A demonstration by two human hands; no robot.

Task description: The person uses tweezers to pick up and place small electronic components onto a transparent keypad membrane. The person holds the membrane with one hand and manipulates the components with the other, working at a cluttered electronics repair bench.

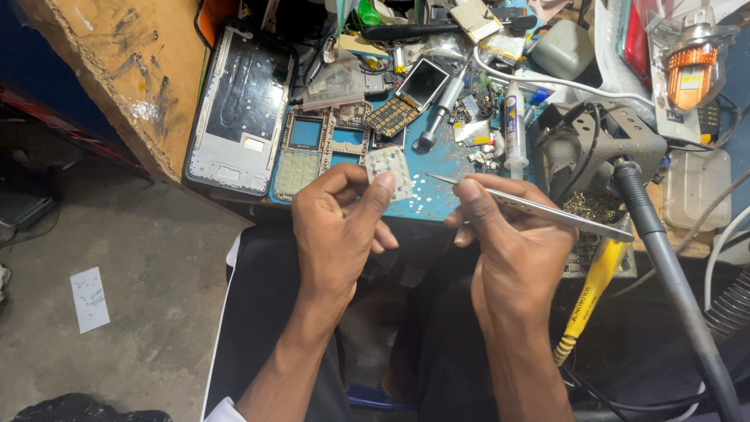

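My left hand pinches a small white keypad membrane sheet between thumb and forefinger, holding it above the edge of a blue work mat. My right hand grips metal tweezers, whose fine tips point left toward the sheet, ending just short of it. On the mat behind lie phone frames, a pale green keypad panel, a dark keypad board and a small screen.
A large phone housing lies on the bench at left. A soldering iron stand with a grey-handled iron, a white syringe tube, a yellow-handled tool and cluttered parts fill the right. Concrete floor at left holds a paper slip.
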